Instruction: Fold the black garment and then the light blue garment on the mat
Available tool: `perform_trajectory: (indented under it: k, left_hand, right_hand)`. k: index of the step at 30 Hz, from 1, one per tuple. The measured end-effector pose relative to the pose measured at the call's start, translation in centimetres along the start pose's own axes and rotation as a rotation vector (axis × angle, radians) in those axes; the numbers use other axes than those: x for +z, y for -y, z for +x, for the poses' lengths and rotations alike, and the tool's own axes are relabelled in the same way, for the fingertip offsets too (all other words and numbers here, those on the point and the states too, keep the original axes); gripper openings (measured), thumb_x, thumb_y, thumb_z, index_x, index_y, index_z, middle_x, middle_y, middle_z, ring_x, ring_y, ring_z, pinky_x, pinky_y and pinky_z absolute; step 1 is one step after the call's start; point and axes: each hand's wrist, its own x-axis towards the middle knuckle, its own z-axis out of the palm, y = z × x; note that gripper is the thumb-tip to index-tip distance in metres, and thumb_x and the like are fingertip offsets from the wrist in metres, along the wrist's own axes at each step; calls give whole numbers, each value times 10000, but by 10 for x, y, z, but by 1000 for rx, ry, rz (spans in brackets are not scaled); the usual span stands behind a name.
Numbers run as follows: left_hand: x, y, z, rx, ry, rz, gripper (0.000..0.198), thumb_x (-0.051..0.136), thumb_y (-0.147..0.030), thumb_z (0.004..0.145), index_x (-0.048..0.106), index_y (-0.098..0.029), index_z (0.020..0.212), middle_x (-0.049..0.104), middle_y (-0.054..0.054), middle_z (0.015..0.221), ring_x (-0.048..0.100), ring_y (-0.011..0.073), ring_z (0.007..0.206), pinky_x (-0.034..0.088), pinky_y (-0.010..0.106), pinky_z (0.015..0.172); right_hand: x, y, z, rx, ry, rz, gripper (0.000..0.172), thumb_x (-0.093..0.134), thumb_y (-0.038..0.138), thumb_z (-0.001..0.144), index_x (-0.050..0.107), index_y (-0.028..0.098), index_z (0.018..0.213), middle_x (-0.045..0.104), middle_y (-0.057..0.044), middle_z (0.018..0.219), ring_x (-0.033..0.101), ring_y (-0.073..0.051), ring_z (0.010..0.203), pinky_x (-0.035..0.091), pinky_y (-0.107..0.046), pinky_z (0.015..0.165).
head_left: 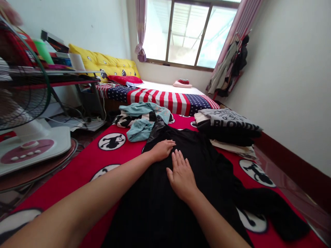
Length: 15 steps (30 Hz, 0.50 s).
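A black long-sleeved garment (160, 206) lies spread over a red blanket (85, 182) with white circles. My left hand (163, 150) rests on its upper part, fingers stretched out. Close beside it, my right hand (182, 177) lies flat on the black cloth with the palm down. Neither hand grips anything. One sleeve (276, 206) of the garment reaches out to the right. Just past my hands is a loose heap of light blue clothing (142, 129), mixed with black and white cloth. A stack of folded clothes (227, 127) sits at the right, a grey printed top uppermost.
An electric fan (28, 144) stands at the left, before a cluttered desk (69, 77). At the back is a bed (160, 98) with a stars-and-stripes cover, below a window (188, 34). Clothes (227, 65) hang by the right wall.
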Motion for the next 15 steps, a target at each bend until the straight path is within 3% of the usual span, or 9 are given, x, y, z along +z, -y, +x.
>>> perform_trajectory:
  k: [3,7,11,15]
  left_hand:
    - [-23,10,13,2,-68,-9,427,401,-47,820,659,-204,1121,632,69,1181,570,171,1109,412,266,991]
    - [-53,29,49,-91,-131,74,447,429,-22,773,674,-211,1095,651,91,1088,549,235,1088,401,329,980]
    - [-62,44,79,-91,45,123,507,537,35,634,704,-233,1031,673,81,1067,528,284,1108,361,369,998]
    - [-65,51,90,-132,232,55,543,576,54,537,735,-306,911,706,5,953,573,248,1044,376,297,971]
  right_hand:
    - [-1,1,-1,-2,2,-7,606,341,367,922,258,94,1457,153,-103,1544,106,-234,1431,160,-447,1141]
    - [0,0,-1,6,-12,8,598,338,366,923,257,115,1460,134,-81,1549,99,-228,1432,159,-444,1141]
    - [1,-1,-2,6,-23,37,601,336,390,925,260,130,1461,144,-75,1549,102,-224,1432,151,-440,1144]
    - [1,-2,-2,10,-30,65,603,336,406,926,260,140,1462,158,-78,1547,103,-219,1432,148,-438,1145]
